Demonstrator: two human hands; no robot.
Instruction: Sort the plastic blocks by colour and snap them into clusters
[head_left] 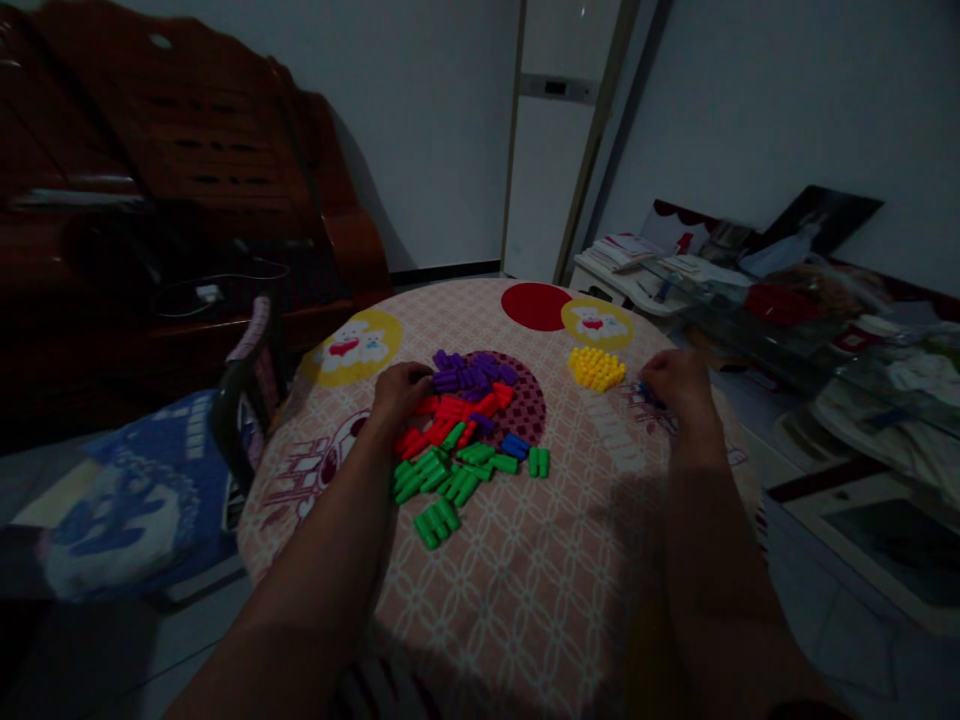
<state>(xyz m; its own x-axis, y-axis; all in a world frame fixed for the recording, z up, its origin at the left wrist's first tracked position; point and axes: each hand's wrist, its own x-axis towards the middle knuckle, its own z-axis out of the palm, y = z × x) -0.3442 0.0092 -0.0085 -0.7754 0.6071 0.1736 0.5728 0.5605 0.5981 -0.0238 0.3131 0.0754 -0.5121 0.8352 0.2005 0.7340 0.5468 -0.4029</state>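
Note:
On the round table lies a loose heap of plastic building pieces. Purple pieces (472, 376) are at its far side, red pieces (450, 418) in the middle, and green pieces (442, 475) nearest me. A blue piece (514, 446) lies at the heap's right edge. My left hand (403, 390) is at the heap's left side with its fingers curled by the purple and red pieces; what they hold, if anything, is hidden. My right hand (673, 380) is closed at the table's right side, around a dark blue piece (649, 396) partly hidden under the fingers. Yellow pieces (597, 369) sit grouped left of it.
A patterned tablecloth (525, 580) covers the table. Left of it stands a chair (244, 400) with a blue cushion (142, 500), and behind that a wooden bench (210, 150). A glass-topped cabinet (825, 385) cluttered with papers and bags is on the right.

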